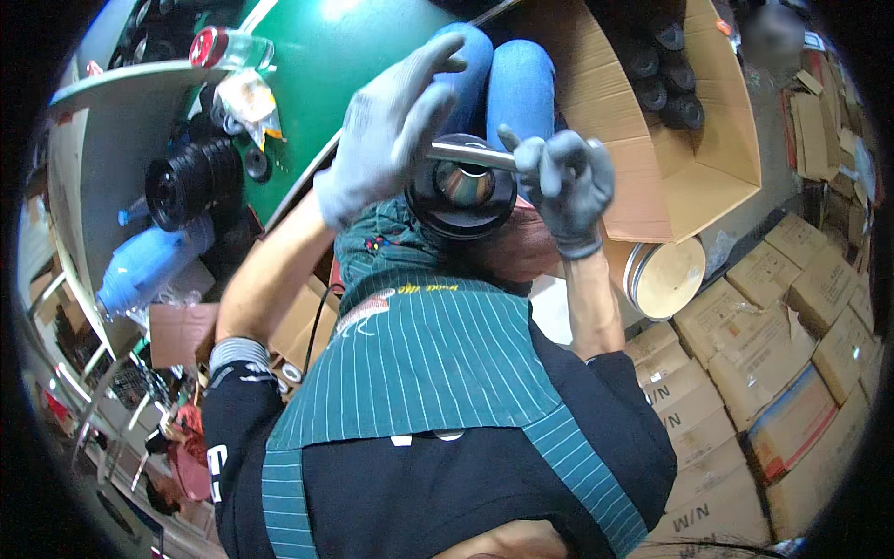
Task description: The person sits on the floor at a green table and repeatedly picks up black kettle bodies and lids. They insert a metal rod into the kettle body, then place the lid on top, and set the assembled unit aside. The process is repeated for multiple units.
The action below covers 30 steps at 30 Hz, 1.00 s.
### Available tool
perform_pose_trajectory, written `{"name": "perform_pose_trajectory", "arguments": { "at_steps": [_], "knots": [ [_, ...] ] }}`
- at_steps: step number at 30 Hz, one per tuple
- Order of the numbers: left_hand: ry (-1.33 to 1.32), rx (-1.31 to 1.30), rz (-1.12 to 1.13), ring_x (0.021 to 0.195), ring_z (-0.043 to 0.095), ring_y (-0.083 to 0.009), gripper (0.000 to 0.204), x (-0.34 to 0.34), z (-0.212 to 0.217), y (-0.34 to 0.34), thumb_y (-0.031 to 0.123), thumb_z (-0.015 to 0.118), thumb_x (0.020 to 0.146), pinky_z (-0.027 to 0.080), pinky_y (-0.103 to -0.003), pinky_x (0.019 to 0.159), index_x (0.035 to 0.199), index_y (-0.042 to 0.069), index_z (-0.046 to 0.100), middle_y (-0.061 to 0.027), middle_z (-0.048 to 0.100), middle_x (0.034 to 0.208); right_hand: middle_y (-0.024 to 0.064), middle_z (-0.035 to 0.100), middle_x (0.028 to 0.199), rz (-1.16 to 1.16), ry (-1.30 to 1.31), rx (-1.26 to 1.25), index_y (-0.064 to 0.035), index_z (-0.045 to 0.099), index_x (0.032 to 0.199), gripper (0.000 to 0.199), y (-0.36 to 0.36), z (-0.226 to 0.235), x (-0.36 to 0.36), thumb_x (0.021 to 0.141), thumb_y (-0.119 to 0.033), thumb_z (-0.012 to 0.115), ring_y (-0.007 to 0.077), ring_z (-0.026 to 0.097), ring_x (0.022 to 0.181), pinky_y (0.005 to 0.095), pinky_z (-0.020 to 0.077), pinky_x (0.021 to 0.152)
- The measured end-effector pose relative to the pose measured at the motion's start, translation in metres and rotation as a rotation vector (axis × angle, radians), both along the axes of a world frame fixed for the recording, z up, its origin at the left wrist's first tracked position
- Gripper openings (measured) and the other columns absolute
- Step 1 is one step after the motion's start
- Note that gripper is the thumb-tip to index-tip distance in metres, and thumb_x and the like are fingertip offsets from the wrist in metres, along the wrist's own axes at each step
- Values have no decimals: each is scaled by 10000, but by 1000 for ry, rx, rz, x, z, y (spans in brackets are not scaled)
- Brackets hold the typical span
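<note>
A straight silvery metal rod (pixel 484 156) lies crosswise between my two gloved hands. My right hand (pixel 566 182), in a grey glove, has its fingers curled around the rod's right end. The grey-gloved left hand (pixel 386 126) has its fingers stretched out, with its palm side against the rod's left end. Just below the rod, close over my lap, is a round black part (pixel 456 216) with a wide rim and a shiny metallic centre. The rod partly covers its upper side, and what supports it is hidden.
A green tabletop (pixel 307 56) at the upper left bears a red-lidded clear jar (pixel 228 48) and a plastic bag (pixel 247 102). Stacked black rings (pixel 196 182) stand left. An open carton (pixel 712 172) at right holds several black parts. Closed cartons (pixel 694 401) and a round drum (pixel 669 279) lie right.
</note>
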<state>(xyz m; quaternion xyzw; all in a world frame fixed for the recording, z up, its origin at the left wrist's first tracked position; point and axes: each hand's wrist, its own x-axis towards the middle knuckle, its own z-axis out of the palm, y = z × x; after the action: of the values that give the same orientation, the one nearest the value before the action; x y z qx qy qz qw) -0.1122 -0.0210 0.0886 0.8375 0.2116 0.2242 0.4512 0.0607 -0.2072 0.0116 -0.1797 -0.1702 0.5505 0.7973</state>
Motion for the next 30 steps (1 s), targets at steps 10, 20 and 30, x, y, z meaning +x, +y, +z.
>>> {"name": "perform_pose_trajectory", "arguments": {
  "at_steps": [10,20,30],
  "knots": [
    [-52,-255,-506,954,754,-231,563,46,-52,46,413,298,1196,580,-377,931,1454,41,634,-164,778,1026,-10,449,559,108,-1378,284,-135,644,593,146,3,76,-2,695,-180,739,232,545,647,536,536,1049],
    [-20,-718,-765,802,731,-175,563,118,-75,22,459,438,1127,576,-337,806,1131,35,808,-85,778,851,-20,566,564,797,-1869,426,-148,672,783,204,44,119,-46,936,-284,667,179,617,579,370,523,688],
    [-106,-606,-865,880,741,-206,486,141,-72,4,442,472,1120,580,-377,863,1243,83,775,-84,807,958,28,632,623,713,-1709,196,-94,706,839,247,81,130,-63,892,-336,706,217,659,549,348,526,580]
  ]
}}
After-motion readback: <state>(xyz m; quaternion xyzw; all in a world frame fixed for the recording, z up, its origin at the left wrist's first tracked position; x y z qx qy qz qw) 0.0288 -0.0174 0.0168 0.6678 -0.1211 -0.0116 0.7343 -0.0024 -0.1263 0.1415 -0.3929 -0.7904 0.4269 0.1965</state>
